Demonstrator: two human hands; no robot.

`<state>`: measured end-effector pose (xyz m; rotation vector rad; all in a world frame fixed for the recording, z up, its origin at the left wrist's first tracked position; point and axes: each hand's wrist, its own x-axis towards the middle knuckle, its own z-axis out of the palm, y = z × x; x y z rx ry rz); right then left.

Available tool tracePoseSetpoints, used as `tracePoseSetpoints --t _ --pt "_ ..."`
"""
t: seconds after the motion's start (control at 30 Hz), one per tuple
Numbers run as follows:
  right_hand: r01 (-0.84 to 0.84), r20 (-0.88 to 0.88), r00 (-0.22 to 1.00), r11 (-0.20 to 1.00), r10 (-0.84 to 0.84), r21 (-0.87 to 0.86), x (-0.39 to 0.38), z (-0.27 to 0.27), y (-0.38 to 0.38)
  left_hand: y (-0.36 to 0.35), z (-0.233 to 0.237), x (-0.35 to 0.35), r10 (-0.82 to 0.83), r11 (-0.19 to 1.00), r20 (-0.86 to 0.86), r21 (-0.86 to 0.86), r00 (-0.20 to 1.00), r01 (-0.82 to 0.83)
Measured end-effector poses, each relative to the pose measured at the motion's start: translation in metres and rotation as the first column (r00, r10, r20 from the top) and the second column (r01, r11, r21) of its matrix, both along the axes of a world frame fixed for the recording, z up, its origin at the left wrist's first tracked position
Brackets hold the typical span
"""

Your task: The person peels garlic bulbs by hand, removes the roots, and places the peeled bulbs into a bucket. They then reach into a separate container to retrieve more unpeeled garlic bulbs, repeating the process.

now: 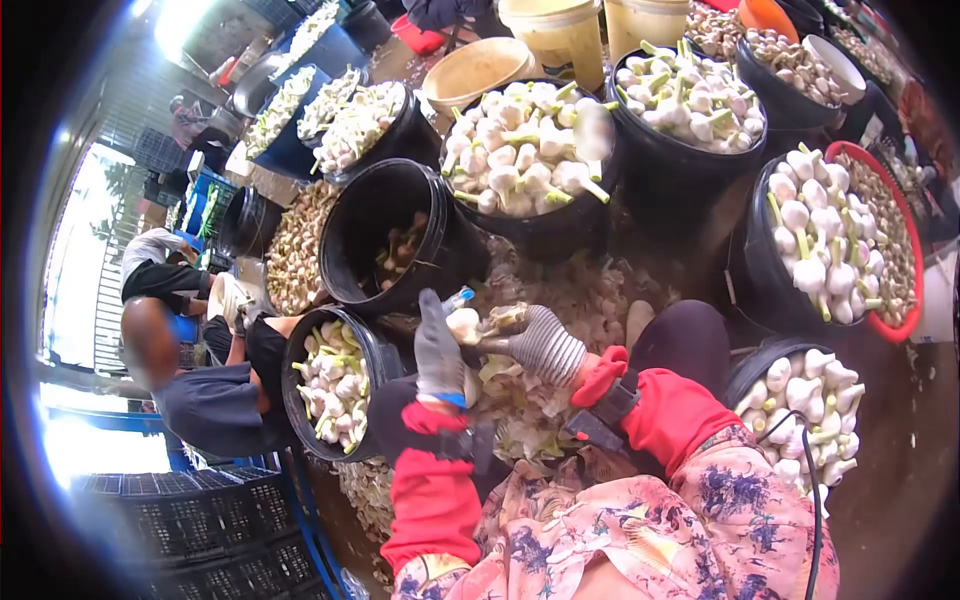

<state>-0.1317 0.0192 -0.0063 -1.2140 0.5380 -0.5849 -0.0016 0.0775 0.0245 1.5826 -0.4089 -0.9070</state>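
My left hand (438, 350), in a grey glove with a blue edge at the wrist, is closed against a pale garlic bulb (463, 325). A small blue and clear piece (460, 297) shows by its fingertips. From the other side, my right hand (545, 345), in a striped grey glove, has its fingers wrapped round the brownish, dry end (508, 319) of the same bulb. Both hands are between my knees, over a heap of loose garlic skins (515, 400). Left of them stands a black bucket (378, 365) of trimmed garlic (333, 385).
Ahead, a black tub (335, 230) lies tipped beside a pile of untrimmed garlic (294, 250). Black buckets of white garlic (525, 150) surround me. A person (215, 400) sits at left near stacked black crates (200, 520). A black cable (815, 500) hangs at my right.
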Motion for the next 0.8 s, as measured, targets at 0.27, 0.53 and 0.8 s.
tracePoseSetpoints --t 0.27,0.53,0.8 --pt "-0.079 0.099 0.994 0.914 0.043 0.399 0.004 0.006 -0.018 0.003 -0.015 -0.003 -0.125 0.935 -0.309 -0.354 0.943 0.008" --pt "0.196 -0.086 0.978 0.979 -0.19 0.064 0.019 -0.035 -0.037 0.047 -0.022 0.006 -0.258 0.917 -0.42 -0.389 0.87 0.084" --pt "0.001 -0.032 0.999 0.96 -0.01 -0.28 0.012 -0.018 0.0 0.061 -0.006 -0.005 -0.09 0.993 0.103 -0.069 0.991 0.097"
